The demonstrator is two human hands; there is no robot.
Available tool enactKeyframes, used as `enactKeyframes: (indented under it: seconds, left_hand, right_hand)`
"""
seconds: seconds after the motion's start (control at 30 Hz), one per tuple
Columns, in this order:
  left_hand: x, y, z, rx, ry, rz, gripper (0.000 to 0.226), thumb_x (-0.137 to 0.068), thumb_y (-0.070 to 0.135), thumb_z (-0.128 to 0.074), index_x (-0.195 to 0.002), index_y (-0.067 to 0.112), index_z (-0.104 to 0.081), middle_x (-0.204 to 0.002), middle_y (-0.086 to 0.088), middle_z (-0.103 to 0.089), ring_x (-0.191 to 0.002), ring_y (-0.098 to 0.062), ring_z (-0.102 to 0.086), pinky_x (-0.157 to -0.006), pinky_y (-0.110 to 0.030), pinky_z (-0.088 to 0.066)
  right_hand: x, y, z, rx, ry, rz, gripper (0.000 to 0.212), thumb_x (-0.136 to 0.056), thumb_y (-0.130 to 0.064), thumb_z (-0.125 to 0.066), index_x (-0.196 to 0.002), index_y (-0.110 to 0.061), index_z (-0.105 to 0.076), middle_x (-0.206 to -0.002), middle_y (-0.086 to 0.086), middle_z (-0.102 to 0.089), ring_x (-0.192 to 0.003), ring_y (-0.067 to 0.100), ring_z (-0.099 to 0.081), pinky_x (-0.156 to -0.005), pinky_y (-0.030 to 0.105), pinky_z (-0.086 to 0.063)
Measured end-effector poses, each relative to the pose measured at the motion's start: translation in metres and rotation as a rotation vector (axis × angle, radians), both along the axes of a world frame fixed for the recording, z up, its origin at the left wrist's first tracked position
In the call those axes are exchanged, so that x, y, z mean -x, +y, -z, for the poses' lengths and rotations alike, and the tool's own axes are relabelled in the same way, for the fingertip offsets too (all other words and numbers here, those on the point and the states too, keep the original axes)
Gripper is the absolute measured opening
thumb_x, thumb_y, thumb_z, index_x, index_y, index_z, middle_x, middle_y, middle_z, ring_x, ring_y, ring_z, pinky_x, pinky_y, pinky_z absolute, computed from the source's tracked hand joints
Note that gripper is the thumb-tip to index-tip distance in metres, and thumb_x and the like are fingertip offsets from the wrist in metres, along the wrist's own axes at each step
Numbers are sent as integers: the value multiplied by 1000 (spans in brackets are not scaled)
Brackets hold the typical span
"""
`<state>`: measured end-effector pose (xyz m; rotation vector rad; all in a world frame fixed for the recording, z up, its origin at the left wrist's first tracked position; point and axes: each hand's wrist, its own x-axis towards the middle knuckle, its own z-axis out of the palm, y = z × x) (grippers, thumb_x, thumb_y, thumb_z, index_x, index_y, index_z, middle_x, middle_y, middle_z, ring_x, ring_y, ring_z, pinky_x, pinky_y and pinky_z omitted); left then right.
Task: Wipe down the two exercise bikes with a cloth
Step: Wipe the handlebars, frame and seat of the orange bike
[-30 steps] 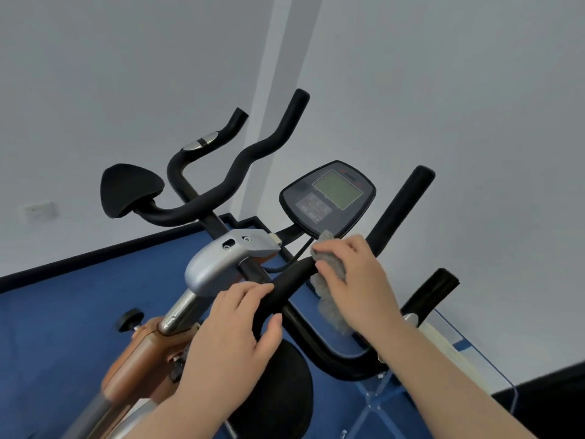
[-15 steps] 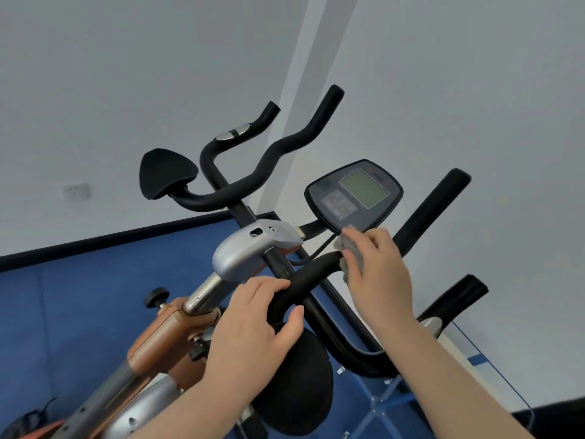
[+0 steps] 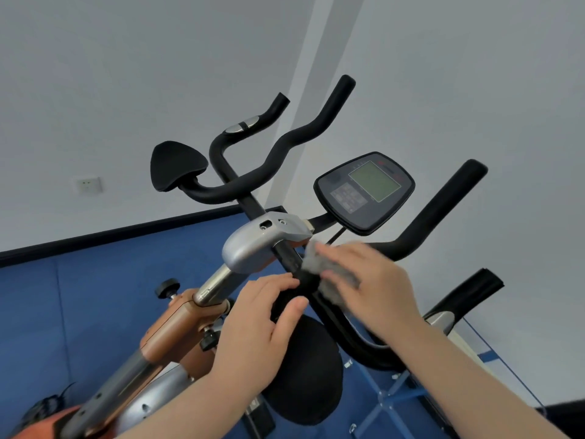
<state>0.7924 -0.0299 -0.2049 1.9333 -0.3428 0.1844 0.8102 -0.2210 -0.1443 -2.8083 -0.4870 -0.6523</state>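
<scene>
Cloth (image 3: pixel 329 274) is grey, small and limp, wadded under the right hand (image 3: pixel 376 289). It sits on the black handlebar (image 3: pixel 345 327) just at 4 o'clock from the silver clamp (image 3: pixel 259 245) and at 7 o'clock from the console (image 3: pixel 364 191). Right hand is closed over the cloth, pressing it onto the bar; it's motion-blurred, so I can't make out the exact finger positions.

Left hand (image 3: pixel 262 331) is wrapped round the same bar at 7 o'clock from the cloth, thumb on top, steadying it. Hands are close together, not touching.

Handling, my read:
- Cloth: light, soft, no stiffness. Will conform round the tube; it's best held bunched in the palm with fingers wrapped so it doesn't slide off.
- Bar: looks foam or rubber covered, so grippy and high-friction. Cloth will likely drag, not glide.
- Bike (image 3: pixel 177 327): heavy, rigid frame; shouldn't shift under wiping pressure.
- Console: looks like a plastic screen, the fragile bit. Light pressure there.
- Black pad (image 3: pixel 307 372) at 6 o'clock from the hands looks soft.

Can't tell whether the cloth is damp. Second bike isn't clearly in view.
</scene>
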Motion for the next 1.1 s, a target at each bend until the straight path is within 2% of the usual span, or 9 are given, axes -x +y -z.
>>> enactKeyframes:
  seconds: [0.1,0.23,0.4,0.47,0.57,0.73,0.9,1.03,1.1]
  left_hand:
    - [1,-1,0,15,23,-24,37,-91,57,-36,-117,42,-58,-102,30,-55,-101,2,-52,-77,-11,-40]
    - [-1,-1,-2,-4,32,9,31,-93,43,-41,-117,40,-60,-107,29,-56,-110,5,-49,-85,-10,-37]
    - [0,-2,-3,-26,46,-10,28,-91,39,-43,-115,43,-57,-108,31,-53,-98,1,-53,-77,-18,-40]
    - [1,1,-4,-23,65,-24,27,-91,38,-45,-113,44,-58,-109,32,-52,-95,-1,-54,-78,-22,-42]
    - [-9,3,-14,-80,64,7,23,-89,36,-49,-106,48,-57,-102,32,-56,-97,7,-52,-76,-17,-40]
    - [-30,-6,-35,-122,123,78,19,-92,35,-49,-102,50,-57,-96,31,-59,-95,18,-50,-65,-7,-35]
    - [-32,-20,-42,-135,26,113,20,-92,29,-53,-92,49,-57,-98,28,-60,-95,5,-55,-75,-16,-42]
    - [-34,-16,-41,-133,55,106,19,-92,33,-50,-94,49,-60,-106,42,-53,-105,18,-48,-73,-12,-38]
    - [-34,-23,-47,-106,59,106,19,-91,34,-49,-95,47,-62,-102,38,-56,-101,14,-52,-72,-14,-39]
  right_hand:
    - [-2,-2,3,-241,-90,279,42,-85,-19,-71,-126,-26,-64,-101,-12,-56,-80,10,-57,-65,29,-53]
    - [14,13,19,-79,54,-72,41,-88,-24,-65,-129,-27,-61,-109,-10,-58,-91,5,-58,-72,21,-53]
    - [-1,-20,-6,-232,-274,576,36,-85,-23,-72,-121,-26,-67,-101,-8,-64,-97,13,-44,-83,31,-42]
    - [4,3,10,-215,-225,507,38,-82,-21,-74,-119,-28,-68,-101,-12,-65,-100,12,-43,-89,23,-30]
    - [15,13,15,-439,-19,291,40,-83,-19,-73,-118,-37,-64,-103,-22,-60,-102,0,-49,-87,5,-33]
    - [2,-3,-7,-901,-311,601,34,-88,-10,-65,-114,-28,-50,-111,-11,-51,-108,9,-51,-93,20,-43]
    - [18,47,18,-756,11,316,44,-85,-4,-65,-106,-39,-47,-108,-18,-46,-102,-2,-50,-81,9,-42]
    - [6,3,-4,-762,-247,524,38,-85,0,-65,-110,-28,-55,-110,-11,-47,-106,4,-48,-86,2,-35]
    - [4,-4,-7,-681,-165,571,35,-89,-4,-63,-116,-25,-57,-111,-12,-43,-109,8,-44,-85,-1,-30]
